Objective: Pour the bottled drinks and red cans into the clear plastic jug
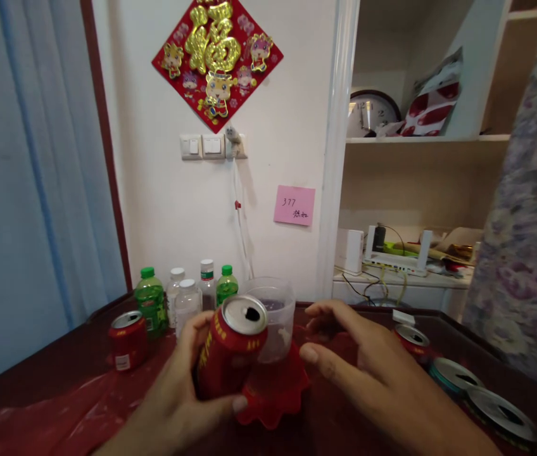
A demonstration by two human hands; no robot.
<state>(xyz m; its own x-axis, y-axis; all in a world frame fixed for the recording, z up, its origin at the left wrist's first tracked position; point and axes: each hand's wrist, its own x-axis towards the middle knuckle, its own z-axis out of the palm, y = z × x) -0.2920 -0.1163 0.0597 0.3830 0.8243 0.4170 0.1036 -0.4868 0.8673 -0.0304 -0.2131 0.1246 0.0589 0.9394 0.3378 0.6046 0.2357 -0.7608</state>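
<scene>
My left hand is wrapped around a red soda can, tilted slightly, its top opened. My right hand is held apart from the can, thumb and fingers spread, with nothing between them. Behind the held can stands a clear plastic tub. Below the can and tub lies a red dish with a scalloped rim. A second red can stands upright to the left of my left hand.
Several bottles, among them a green-capped bottle, stand along the wall. Beyond my right forearm are a red can, a teal can and another opened can. A crumpled red plastic bag lies at left. A white router occupies the shelf.
</scene>
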